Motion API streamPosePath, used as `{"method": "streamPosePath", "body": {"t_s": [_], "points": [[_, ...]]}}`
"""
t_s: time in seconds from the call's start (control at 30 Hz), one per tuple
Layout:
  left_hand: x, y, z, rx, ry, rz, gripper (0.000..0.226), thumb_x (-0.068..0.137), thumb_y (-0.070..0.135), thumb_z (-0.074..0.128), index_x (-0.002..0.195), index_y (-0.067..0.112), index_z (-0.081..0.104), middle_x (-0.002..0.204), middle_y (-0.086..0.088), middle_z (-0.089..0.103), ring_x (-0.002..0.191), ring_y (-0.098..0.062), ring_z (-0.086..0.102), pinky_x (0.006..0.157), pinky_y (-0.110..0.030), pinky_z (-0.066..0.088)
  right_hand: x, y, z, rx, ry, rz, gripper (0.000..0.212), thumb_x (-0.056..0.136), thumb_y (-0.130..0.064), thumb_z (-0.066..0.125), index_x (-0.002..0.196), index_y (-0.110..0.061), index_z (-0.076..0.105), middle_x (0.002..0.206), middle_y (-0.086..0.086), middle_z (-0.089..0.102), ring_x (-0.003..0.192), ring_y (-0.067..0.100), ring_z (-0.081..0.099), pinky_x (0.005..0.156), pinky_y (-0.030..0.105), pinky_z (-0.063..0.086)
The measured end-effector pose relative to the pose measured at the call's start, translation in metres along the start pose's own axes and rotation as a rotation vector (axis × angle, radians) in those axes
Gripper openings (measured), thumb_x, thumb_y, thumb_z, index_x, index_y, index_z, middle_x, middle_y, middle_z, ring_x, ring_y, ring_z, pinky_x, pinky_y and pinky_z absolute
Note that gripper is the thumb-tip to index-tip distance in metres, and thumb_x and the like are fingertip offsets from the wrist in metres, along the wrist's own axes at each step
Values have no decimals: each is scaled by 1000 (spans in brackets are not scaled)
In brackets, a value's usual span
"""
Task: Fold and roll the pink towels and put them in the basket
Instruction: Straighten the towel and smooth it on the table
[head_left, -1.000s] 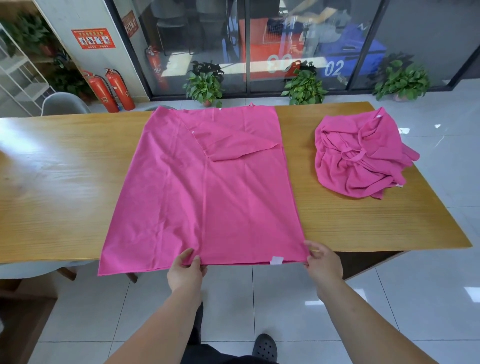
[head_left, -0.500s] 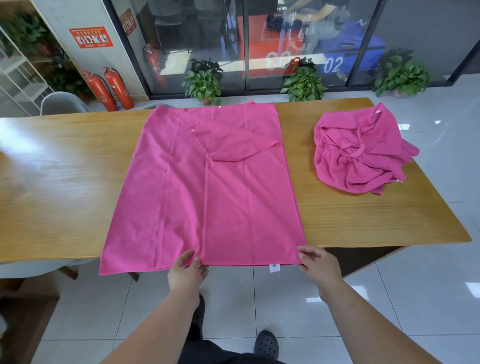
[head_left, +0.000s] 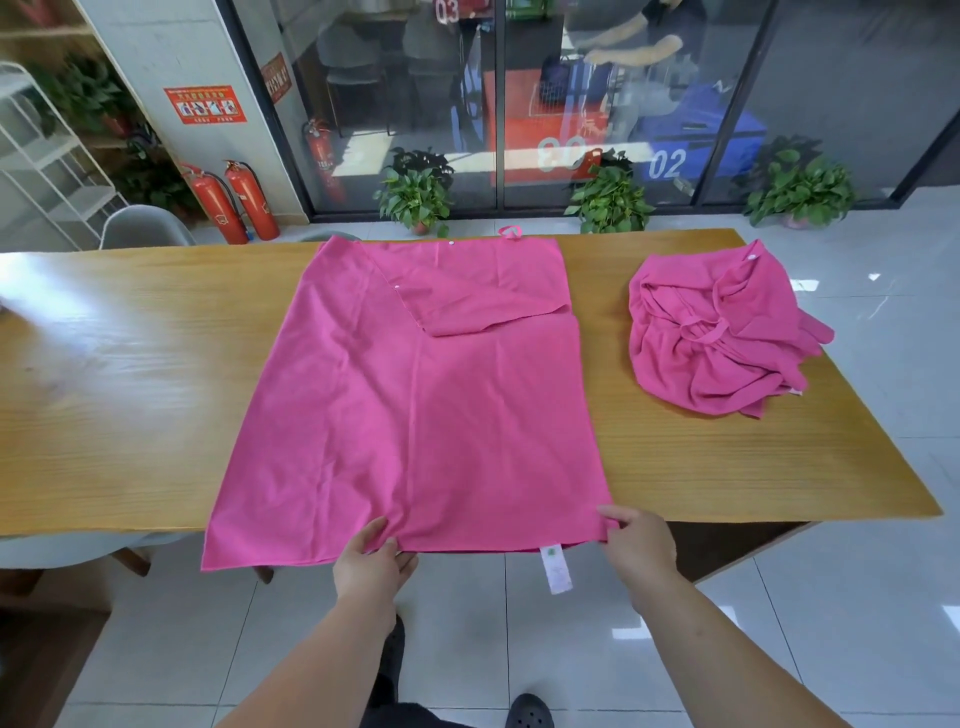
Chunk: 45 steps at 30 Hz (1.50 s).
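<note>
Your left hand (head_left: 374, 564) pinches the near hem at the fold line; your right hand (head_left: 641, 545) pinches the near right corner. Since a second ago the hem is tauter and the label (head_left: 556, 569) dangles free. The spread towel (head_left: 415, 405) lies flat on the table (head_left: 130, 389), so it looks ready for the next fold. The crumpled towel (head_left: 722, 338) waits on the right, and no basket is in view.

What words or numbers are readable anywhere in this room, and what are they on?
"02": white, on the glass.
"03": on the glass, at the top edge.
A number left of "02": blurred, perhaps "08".
The red poster on the pillar: too small to read.
The tag on the towel: too blurred.
The extinguisher labels: too small.
</note>
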<state>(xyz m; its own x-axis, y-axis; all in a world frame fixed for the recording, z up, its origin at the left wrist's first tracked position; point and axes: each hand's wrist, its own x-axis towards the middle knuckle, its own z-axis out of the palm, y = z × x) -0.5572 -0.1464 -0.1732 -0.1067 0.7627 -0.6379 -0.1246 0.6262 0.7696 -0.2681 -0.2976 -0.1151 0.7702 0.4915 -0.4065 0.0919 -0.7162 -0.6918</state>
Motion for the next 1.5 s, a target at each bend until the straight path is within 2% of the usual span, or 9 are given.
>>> {"method": "streamPosePath", "body": {"t_s": [0.13,0.2,0.33,0.5,0.7,0.87,1.07,1.23,1.5], "points": [[-4,3,-1,-50,6,1,40,104,-6,58,136,16,66,119,-17,73,99,-34,77,93,-41,62,-27,-38,-5,50,87,-552,43,103,3,54,128,-22,77,127,-8,72,111,6,65,99,24,50],[-6,4,-1,-62,3,3,39,105,-5,58,137,17,66,122,-15,72,101,-33,77,92,-42,62,-28,-37,-7,41,143,-651,49,100,10,53,131,-20,75,129,-10,70,118,3,63,102,21,47],[-13,4,-2,-52,-19,-43,38,105,-4,59,136,16,65,122,-21,70,99,-38,77,96,-46,61,-6,9,-5,-85,64,-141,44,101,0,52,123,-28,79,128,2,74,100,25,70,85,36,56],[-15,3,-14,-70,-37,-117,35,105,-7,55,135,10,64,124,-26,68,110,-44,72,106,-51,56,-5,42,4,124,16,63,55,99,4,52,100,-43,81,113,-5,74,82,25,74,82,51,65],[-16,10,-33,-119,-117,-162,33,104,-12,50,130,3,64,121,-30,67,106,-45,69,102,-51,54,-28,55,13,478,-344,227,34,103,-7,65,114,-34,82,135,-1,68,125,21,63,116,50,46],[-20,13,-40,-130,-190,-200,38,100,-16,56,132,3,64,114,-26,68,105,-41,71,100,-50,58,-64,37,43,676,-496,391,25,102,-32,67,123,-41,78,143,-2,66,138,19,54,114,45,41],[-18,34,-48,-187,-314,-240,38,100,-16,55,133,2,64,131,-33,61,114,-43,72,89,-43,64,-103,-20,110,849,-624,423,30,105,-38,63,133,-45,72,145,0,63,136,23,59,122,47,39],[-8,40,-58,-181,-403,-261,42,101,-11,60,137,10,63,135,-30,65,115,-41,73,104,-51,58,-116,-74,160,1004,-571,322,33,106,-22,62,138,-30,70,135,2,72,127,29,68,116,47,48],[56,68,-141,-230,-110,-196,32,104,-6,56,127,14,67,140,-26,60,127,-47,63,96,-56,61,-115,-67,179,895,-349,341,30,106,-4,59,130,-16,72,124,11,77,115,28,74,109,45,54]]}}
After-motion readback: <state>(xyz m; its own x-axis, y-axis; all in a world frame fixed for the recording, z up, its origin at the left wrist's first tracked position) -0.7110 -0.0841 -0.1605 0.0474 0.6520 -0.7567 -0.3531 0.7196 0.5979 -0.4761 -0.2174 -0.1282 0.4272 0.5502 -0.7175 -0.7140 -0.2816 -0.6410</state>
